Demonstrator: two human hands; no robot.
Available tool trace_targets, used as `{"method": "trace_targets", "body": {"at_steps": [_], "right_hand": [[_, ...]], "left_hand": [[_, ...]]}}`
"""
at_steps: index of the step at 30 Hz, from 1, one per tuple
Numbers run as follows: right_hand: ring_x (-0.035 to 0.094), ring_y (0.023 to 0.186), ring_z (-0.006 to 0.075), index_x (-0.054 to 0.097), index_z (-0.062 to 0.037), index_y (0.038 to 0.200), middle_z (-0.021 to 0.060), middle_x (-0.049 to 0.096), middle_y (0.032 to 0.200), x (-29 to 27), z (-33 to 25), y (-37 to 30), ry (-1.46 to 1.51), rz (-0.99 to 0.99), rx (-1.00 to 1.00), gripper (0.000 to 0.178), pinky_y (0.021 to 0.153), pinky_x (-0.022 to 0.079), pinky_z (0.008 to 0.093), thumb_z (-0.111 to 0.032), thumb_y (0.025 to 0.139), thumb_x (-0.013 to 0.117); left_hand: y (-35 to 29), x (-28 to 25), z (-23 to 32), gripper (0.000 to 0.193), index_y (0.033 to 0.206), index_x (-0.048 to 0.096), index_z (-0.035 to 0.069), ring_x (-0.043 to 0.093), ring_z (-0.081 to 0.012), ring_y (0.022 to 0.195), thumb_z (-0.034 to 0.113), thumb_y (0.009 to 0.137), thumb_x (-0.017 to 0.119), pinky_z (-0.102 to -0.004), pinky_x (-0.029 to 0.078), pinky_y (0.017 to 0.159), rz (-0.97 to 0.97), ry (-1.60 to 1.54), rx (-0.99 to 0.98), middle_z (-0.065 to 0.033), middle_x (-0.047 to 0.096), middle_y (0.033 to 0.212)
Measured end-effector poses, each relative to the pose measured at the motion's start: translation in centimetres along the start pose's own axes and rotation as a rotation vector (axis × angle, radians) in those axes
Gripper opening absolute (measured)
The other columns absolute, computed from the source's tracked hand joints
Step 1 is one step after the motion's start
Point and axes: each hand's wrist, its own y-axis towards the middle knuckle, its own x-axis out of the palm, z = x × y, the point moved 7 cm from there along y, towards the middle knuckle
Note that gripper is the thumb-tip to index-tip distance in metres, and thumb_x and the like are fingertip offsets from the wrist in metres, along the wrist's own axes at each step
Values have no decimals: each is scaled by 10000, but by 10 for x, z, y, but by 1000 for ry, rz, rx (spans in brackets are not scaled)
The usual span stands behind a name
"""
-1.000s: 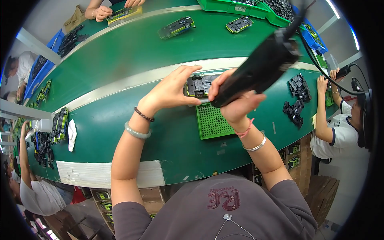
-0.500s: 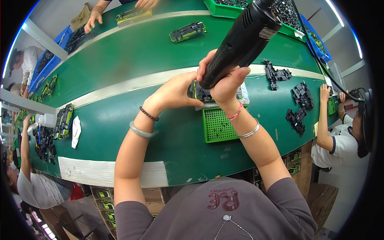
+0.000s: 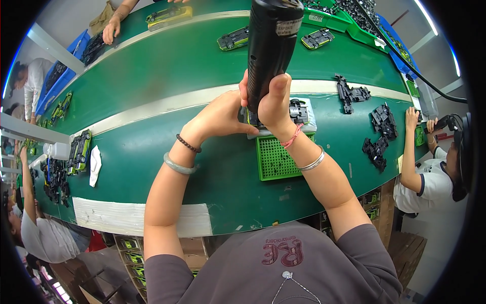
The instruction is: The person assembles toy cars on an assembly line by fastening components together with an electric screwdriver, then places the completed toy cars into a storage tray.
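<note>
My right hand (image 3: 276, 104) is wrapped round a black corded electric screwdriver (image 3: 273, 50), held nearly upright with its lower end pointing down over a toy car (image 3: 298, 110). The car lies with its black underside up on a white pad (image 3: 312, 123), its left part mostly behind my hands. My left hand (image 3: 217, 115) grips the car's left end, thumb along the near side and the other fingers partly hidden behind the screwdriver. The screwdriver's tip is out of sight behind my right hand. Just nearer to me sits a green perforated basket (image 3: 278, 161).
Black chassis parts (image 3: 383, 121) lie to the right. Two upturned cars (image 3: 234, 39) (image 3: 318, 38) are on the green belt beyond the pale rail (image 3: 152, 109). More cars (image 3: 79, 151) and a white cloth (image 3: 95, 166) lie left. Co-workers sit at both sides; another person's hand (image 3: 111, 30) is across.
The screwdriver and my right hand have shifted left, and the tool stands more upright. My left hand stays on the car. A second car on the belt has come into view.
</note>
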Motion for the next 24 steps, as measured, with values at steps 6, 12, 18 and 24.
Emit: {"method": "trace_targets", "body": {"at_steps": [6,12,18,24], "right_hand": [[489,443,73,502,-11,678,19,503,532,-3,0,-3,10,-9,-14,734,415,375,211,-731,778,403],[505,491,129,498,-5,818,65,530,615,-27,-29,2,204,103,-51,917,446,407,244,-871,674,235],[484,507,164,434,-30,841,75,482,612,-131,-60,-40,-44,229,-42,929,477,421,274,-913,616,257],[535,565,172,477,-33,890,72,521,650,-177,-34,-97,-79,226,24,919,515,437,269,-896,629,299]], "left_hand": [[0,2,1,564,1026,560,16,550,-352,995,214,568,822,-384,443,861,-19,-20,-26,-176,605,1027],[-2,-7,-13,527,1025,565,12,575,-270,981,206,600,808,-345,444,874,85,-27,32,-139,613,995],[-29,-99,-29,528,1182,491,3,535,-183,1030,60,711,724,-318,422,918,383,-658,-82,-84,572,1098],[-44,-182,-77,570,1215,492,119,557,-159,951,92,702,739,-284,440,869,212,271,-543,-47,564,1017]]}}
